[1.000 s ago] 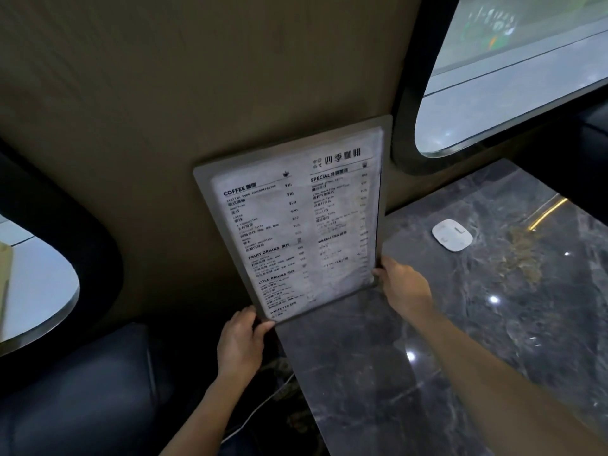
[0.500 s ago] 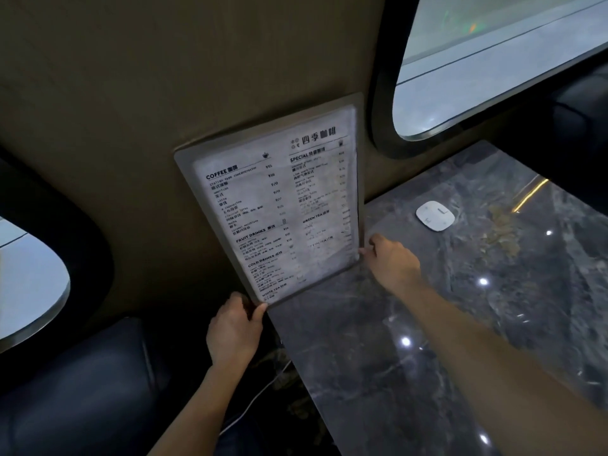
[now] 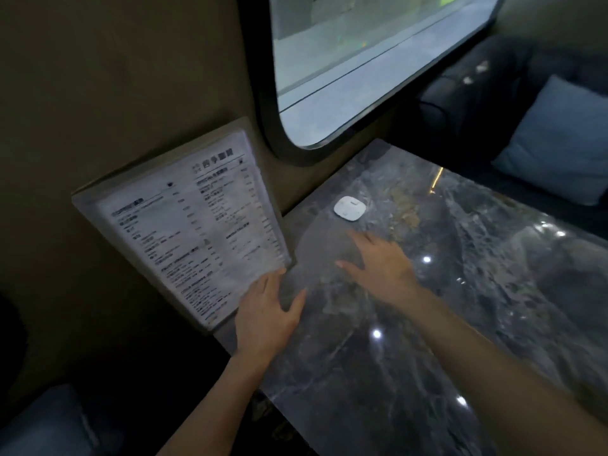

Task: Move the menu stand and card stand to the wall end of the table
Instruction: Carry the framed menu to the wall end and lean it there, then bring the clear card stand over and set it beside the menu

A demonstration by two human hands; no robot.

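A brown wall [image 3: 115, 93] has a big rounded window [image 3: 362, 60]. A dark shiny stone table [image 3: 427, 324] meets the wall. The menu stand [image 3: 194, 225] stands at that end, leaning on the wall. The left hand [image 3: 266, 314] and right hand [image 3: 381, 264] are flat, open and hold nothing. A small white pad [image 3: 350, 208] lies nearby.

- The dark grey marble table [image 3: 411, 340] ran up to the wall.
- A menu stand [image 3: 194, 225] stood at its wall end.
- A small white square device [image 3: 349, 208] lay nearby.
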